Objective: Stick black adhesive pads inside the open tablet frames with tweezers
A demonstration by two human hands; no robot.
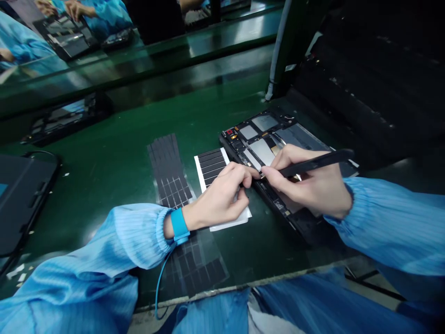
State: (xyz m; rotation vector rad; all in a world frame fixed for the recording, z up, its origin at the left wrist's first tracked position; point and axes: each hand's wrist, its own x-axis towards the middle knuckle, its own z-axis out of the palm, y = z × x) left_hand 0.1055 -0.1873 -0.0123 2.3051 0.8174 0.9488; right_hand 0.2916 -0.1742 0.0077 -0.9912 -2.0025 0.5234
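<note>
An opened tablet (267,139) with bare circuit boards and metal shields lies on the green bench. My right hand (309,183) rests over its near half, fingers closed round a black pen-like tool (314,162) whose tip points left. My left hand (222,197) is curled on a white backing sheet (212,167) that carries black adhesive strips. Its thumb and fingers are pinched together right at the tool's tip, by the tablet's left edge. What they pinch is too small to make out. A blue wrist strap (180,226) with a cord is on my left wrist.
A long clear sheet of small black pads (170,176) lies left of the white sheet and runs under my left arm. A dark tray (21,199) sits at the far left. Another opened device (62,118) lies beyond. Other people's hands (74,9) in blue sleeves work at the back.
</note>
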